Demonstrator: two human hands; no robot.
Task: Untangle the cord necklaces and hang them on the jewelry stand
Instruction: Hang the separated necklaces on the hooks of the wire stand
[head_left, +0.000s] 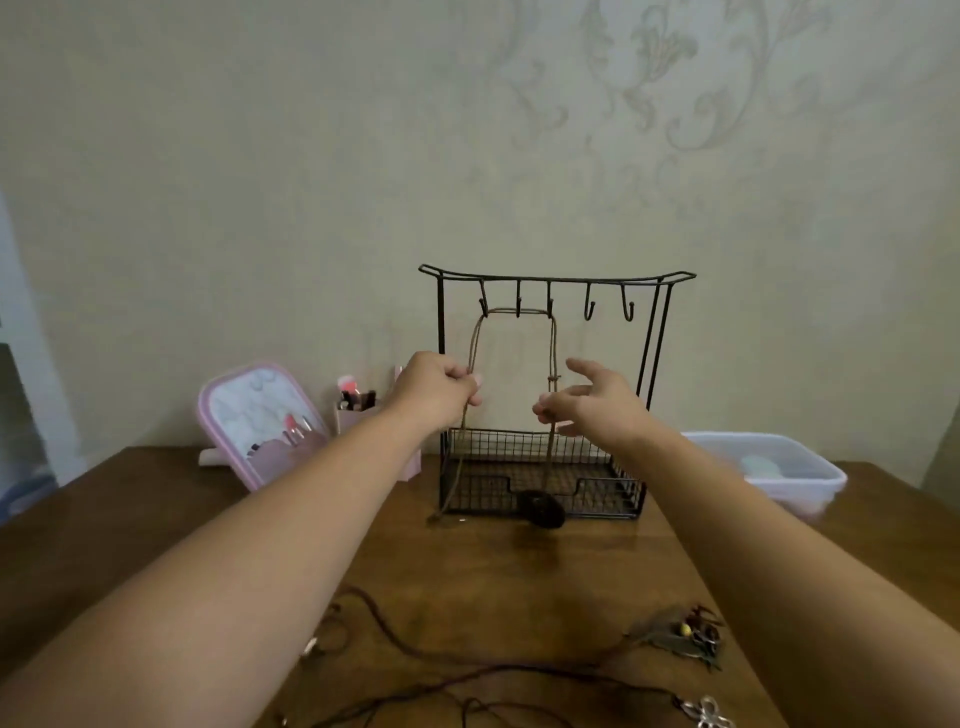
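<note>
A black wire jewelry stand (555, 280) stands on the wooden table against the wall. A tan cord necklace (554, 343) is draped across its three left hooks, and its dark round pendant (543, 509) lies at the stand's base. My left hand (439, 387) pinches the left strand of this cord. My right hand (587, 400) hovers with fingers spread beside the right strand, near its knot, holding nothing. More dark cord necklaces (415, 649) lie tangled on the table near me, with a feathered pendant (685, 636) and a silver pendant (709, 712).
A pink-framed mirror (249, 415) and a small cup of cosmetics (356, 410) stand at the back left. A translucent plastic box (779, 467) sits at the back right. Two hooks on the stand's right side are bare.
</note>
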